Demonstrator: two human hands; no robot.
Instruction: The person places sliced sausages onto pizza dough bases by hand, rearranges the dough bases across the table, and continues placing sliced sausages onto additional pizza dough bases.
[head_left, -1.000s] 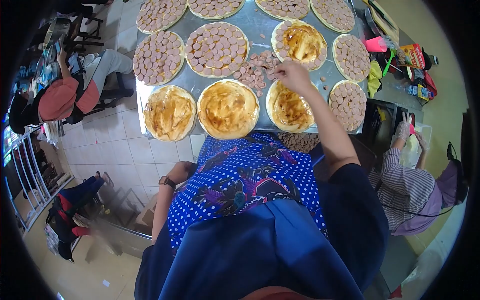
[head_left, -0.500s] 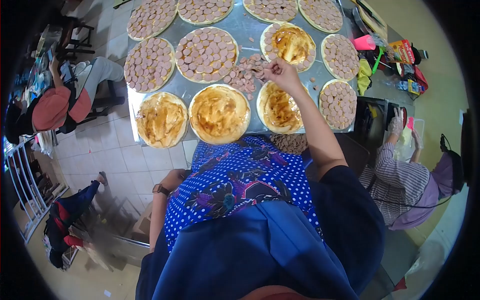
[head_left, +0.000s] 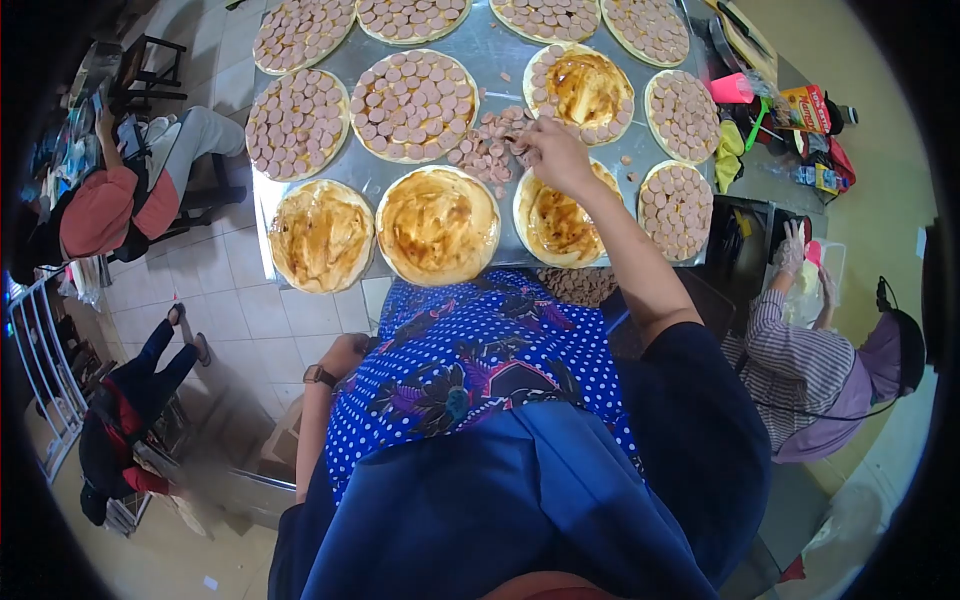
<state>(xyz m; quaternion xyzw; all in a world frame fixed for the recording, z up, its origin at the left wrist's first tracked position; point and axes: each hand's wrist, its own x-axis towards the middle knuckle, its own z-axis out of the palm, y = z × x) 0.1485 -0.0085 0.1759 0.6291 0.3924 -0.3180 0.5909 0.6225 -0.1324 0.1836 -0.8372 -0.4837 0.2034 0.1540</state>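
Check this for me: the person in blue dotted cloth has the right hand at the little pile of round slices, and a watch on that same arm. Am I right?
Not quite: the watch is on the wrist of the left hand. The head view shows it. The right hand is indeed at the pile of slices.

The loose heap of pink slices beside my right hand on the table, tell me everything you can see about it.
The heap is many thin, pale pink slices, mostly round and sausage-like, piled loosely and overlapping at different angles. It lies directly on the shiny, metal-looking table, between a slice-covered round base on its left and a partly covered base to its upper right. Your right hand is at its right side, hiding part; whether it grips a slice is unclear.
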